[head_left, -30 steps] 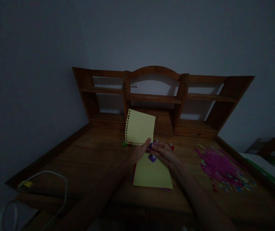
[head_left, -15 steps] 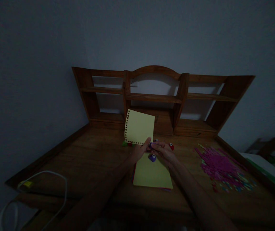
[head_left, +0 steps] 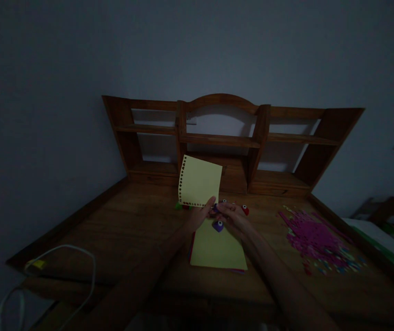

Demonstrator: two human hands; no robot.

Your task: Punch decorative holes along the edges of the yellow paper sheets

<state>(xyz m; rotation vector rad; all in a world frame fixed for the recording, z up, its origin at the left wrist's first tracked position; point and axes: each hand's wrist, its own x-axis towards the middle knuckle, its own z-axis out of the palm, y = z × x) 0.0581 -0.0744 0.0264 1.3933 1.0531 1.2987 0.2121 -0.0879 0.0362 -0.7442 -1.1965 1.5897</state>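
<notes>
A pale yellow sheet of paper (head_left: pixel 200 180) stands tilted up, with small shaped holes along its left and bottom edges. At its lower right edge, my left hand (head_left: pixel 199 216) is closed on it, thumb upward. My right hand (head_left: pixel 234 216) closes its fingers round a small dark purple paper punch (head_left: pixel 215 208) by the sheet's bottom edge; the fingers cover much of it. Just below lies another purple punch (head_left: pixel 218 225) with a white round top, on a stack of yellow paper (head_left: pixel 218 253). A red punch (head_left: pixel 245 209) sits beyond my right hand.
Magenta strips (head_left: pixel 312 234) and coloured paper bits (head_left: pixel 345 259) are heaped at the right. Green and red items (head_left: pixel 179 206) sit partly behind the sheet. A wooden shelf unit (head_left: pixel 221 140) backs the desk (head_left: pixel 131 220). A white cable (head_left: pixel 93 266) loops at the left front.
Hardly anything differs. The sheet's top has risen very slightly, and both hands keep their grip in nearly the same place. The whole view has shifted a little.
</notes>
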